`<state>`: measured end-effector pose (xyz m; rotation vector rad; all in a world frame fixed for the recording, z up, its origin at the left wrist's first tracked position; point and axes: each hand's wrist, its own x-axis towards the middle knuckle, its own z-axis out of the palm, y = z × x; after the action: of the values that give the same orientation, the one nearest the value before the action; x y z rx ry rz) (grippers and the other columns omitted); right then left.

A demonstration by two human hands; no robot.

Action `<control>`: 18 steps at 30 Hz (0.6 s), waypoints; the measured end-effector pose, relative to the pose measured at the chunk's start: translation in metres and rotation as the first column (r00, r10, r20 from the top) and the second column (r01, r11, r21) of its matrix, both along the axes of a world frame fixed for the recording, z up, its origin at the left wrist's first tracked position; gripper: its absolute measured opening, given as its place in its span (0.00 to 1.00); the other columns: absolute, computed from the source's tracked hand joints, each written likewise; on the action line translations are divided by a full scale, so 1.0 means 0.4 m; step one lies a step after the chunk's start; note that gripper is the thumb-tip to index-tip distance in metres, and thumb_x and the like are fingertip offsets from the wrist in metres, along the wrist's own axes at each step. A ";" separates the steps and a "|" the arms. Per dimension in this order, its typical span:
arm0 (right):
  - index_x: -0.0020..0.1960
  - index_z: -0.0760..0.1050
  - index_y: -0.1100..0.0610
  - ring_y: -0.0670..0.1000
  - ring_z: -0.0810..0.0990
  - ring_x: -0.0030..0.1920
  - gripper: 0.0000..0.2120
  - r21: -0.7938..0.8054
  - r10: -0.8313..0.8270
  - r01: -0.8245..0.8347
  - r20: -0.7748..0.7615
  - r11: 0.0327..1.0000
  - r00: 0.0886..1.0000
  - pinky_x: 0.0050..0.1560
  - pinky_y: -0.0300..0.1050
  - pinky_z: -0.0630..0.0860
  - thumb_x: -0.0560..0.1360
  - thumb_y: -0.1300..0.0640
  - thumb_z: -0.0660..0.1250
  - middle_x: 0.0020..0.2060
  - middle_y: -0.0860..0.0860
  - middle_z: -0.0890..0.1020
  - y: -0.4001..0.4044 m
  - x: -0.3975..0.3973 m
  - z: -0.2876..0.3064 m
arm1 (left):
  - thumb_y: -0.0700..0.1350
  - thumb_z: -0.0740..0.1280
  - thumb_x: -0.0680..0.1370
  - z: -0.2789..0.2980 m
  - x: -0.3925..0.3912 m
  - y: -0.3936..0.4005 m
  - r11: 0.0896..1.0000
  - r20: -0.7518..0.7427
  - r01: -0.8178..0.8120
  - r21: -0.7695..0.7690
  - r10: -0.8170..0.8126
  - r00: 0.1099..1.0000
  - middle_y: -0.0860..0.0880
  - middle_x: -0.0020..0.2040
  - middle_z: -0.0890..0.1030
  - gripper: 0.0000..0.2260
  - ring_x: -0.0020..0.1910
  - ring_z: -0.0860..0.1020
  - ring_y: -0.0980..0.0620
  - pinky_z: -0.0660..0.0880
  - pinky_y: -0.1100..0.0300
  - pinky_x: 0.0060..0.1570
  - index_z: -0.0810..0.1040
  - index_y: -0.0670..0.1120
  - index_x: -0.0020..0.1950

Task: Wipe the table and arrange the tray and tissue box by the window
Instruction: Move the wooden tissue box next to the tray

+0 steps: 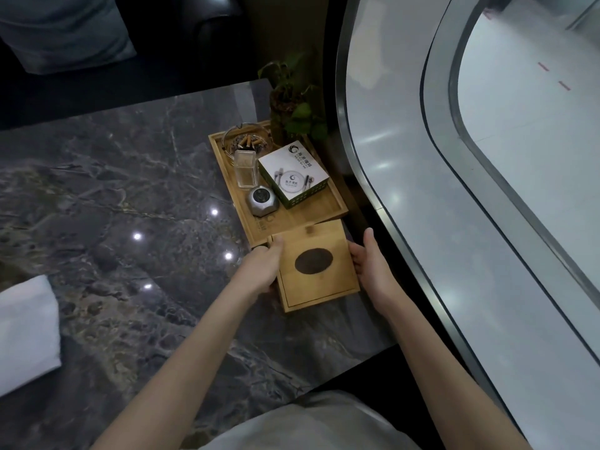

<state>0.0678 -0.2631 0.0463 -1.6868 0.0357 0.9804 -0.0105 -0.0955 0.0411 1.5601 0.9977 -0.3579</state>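
Note:
A square bamboo tissue box [328, 245] with a dark oval slot on top sits at the right side of the dark marble table [130, 196], touching the near end of a bamboo tray [292, 219]. My left hand [261, 266] grips the box's left side and my right hand [370, 261] presses its right side. The tray lies lengthwise along the window side. It carries a glass ashtray [246, 142] with cigarette butts, a clear toothpick holder [245, 168], a silver call button [261, 199] and a white printed box [292, 173].
A folded white cloth [26, 332] lies at the table's left edge. A small potted plant [292, 102] stands behind the tray. The curved window frame [373, 177] runs close along the table's right side. Dark seating is beyond the far edge.

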 end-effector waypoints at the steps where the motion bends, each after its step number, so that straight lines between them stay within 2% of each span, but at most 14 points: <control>1: 0.63 0.73 0.54 0.50 0.77 0.56 0.34 -0.006 -0.010 0.010 -0.016 1.000 1.000 0.51 0.40 0.75 0.77 0.37 0.38 0.56 0.54 0.80 0.004 0.001 -0.007 | 0.59 0.50 0.78 -0.001 0.007 0.002 1.000 -0.002 -0.002 0.005 0.002 1.000 0.45 0.52 0.75 0.25 0.50 0.73 0.45 0.73 0.48 0.54 0.70 0.41 0.62; 3: 0.65 0.72 0.56 0.52 0.77 0.57 0.34 -0.004 -0.020 0.020 -0.027 1.000 0.999 0.52 0.43 0.74 0.77 0.37 0.38 0.55 0.53 0.80 0.006 0.006 -0.012 | 0.58 0.51 0.79 -0.001 0.014 0.001 1.000 -0.006 -0.015 -0.005 0.015 1.000 0.44 0.52 0.74 0.24 0.49 0.73 0.45 0.73 0.49 0.51 0.70 0.40 0.62; 7: 0.59 0.75 0.54 0.46 0.80 0.48 0.32 -0.009 -0.025 0.025 -0.015 1.000 1.000 0.41 0.37 0.75 0.78 0.39 0.38 0.45 0.48 0.82 0.012 0.024 -0.009 | 0.56 0.53 0.79 -0.007 0.020 0.006 0.998 -0.017 -0.038 -0.048 0.037 0.999 0.40 0.57 0.76 0.20 0.49 0.75 0.45 0.75 0.53 0.44 0.71 0.41 0.58; 9: 0.58 0.75 0.53 0.46 0.80 0.47 0.32 -0.027 -0.031 0.031 -0.013 0.999 0.999 0.40 0.37 0.74 0.78 0.39 0.38 0.46 0.49 0.82 0.009 0.027 -0.008 | 0.56 0.54 0.79 -0.015 0.017 0.002 0.991 -0.046 -0.074 -0.109 0.069 0.997 0.41 0.58 0.75 0.18 0.54 0.75 0.43 0.76 0.53 0.45 0.71 0.42 0.56; 11: 0.57 0.76 0.52 0.46 0.80 0.47 0.32 -0.051 -0.036 0.035 -0.020 0.998 0.999 0.39 0.36 0.74 0.77 0.38 0.37 0.46 0.49 0.82 0.002 0.026 -0.008 | 0.55 0.54 0.79 -0.022 0.013 -0.007 0.983 -0.060 -0.093 -0.156 0.085 0.995 0.42 0.59 0.75 0.19 0.56 0.74 0.43 0.76 0.53 0.46 0.70 0.42 0.59; 14: 0.55 0.77 0.51 0.48 0.80 0.48 0.32 -0.081 -0.037 0.035 -0.020 0.996 0.999 0.41 0.39 0.73 0.77 0.38 0.37 0.46 0.50 0.83 -0.002 0.022 -0.006 | 0.53 0.54 0.79 -0.026 0.010 -0.019 0.983 -0.070 -0.084 -0.165 0.073 0.995 0.42 0.61 0.74 0.18 0.59 0.74 0.43 0.75 0.52 0.48 0.68 0.44 0.64; 18: 0.50 0.78 0.49 0.49 0.80 0.48 0.31 -0.114 -0.048 0.047 -0.006 0.992 0.999 0.43 0.40 0.72 0.77 0.37 0.38 0.45 0.50 0.83 0.002 0.021 -0.004 | 0.53 0.54 0.79 -0.030 0.009 -0.022 0.982 -0.071 -0.073 -0.174 0.061 0.996 0.41 0.62 0.73 0.17 0.59 0.74 0.42 0.76 0.52 0.48 0.68 0.44 0.63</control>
<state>0.0760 -0.2625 0.0448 -1.7780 0.1392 0.9653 -0.0069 -0.1045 0.0292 1.3591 1.0378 -0.4410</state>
